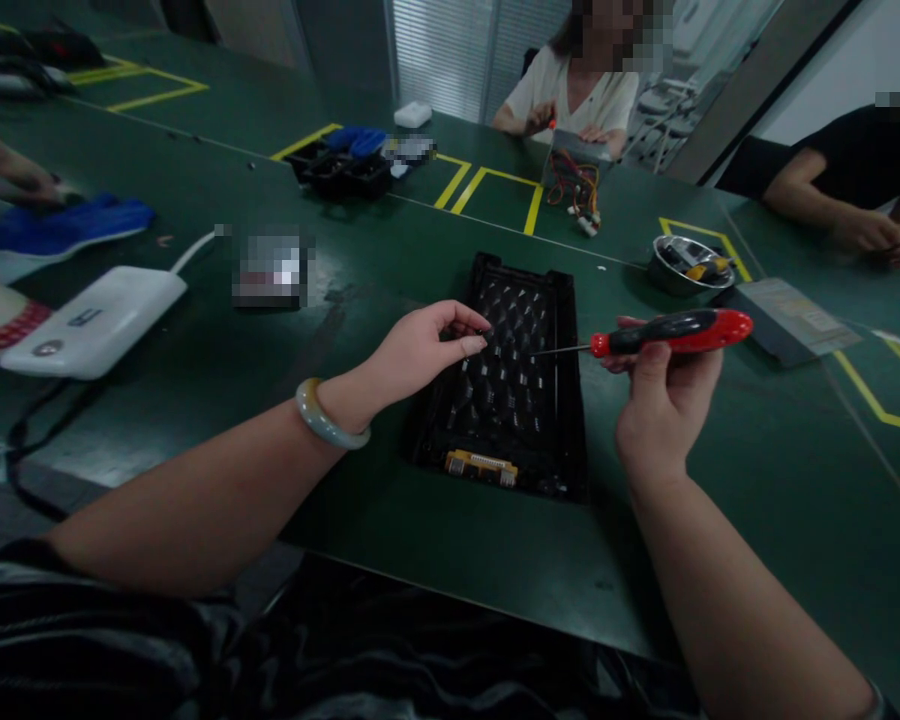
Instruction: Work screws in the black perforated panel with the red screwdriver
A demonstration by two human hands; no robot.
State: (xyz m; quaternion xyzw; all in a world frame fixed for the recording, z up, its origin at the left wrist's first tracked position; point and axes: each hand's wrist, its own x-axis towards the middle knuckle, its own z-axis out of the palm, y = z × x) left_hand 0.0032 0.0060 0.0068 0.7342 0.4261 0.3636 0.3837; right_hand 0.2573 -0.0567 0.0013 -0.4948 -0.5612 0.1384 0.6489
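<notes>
My left hand [427,350] hovers at the upper left of a black plastic tray [570,350], its fingertips over the tray's edge and nothing visible between them. A pale jade bangle [326,415] circles that wrist. My right hand [664,400] grips a screwdriver [675,332] with a red and black handle. Its thin shaft points left, and the tip is above the tray. Rows of small black chips [506,390] fill the tray. A small gold-coloured connector board [480,467] lies at the tray's near end.
A steel bowl [690,265] holding tools stands to the far right on the green table [720,520]. A white device [94,320] with a cable lies left. Further off, a co-worker's hands [562,120] sit behind a box with coloured wires [574,170].
</notes>
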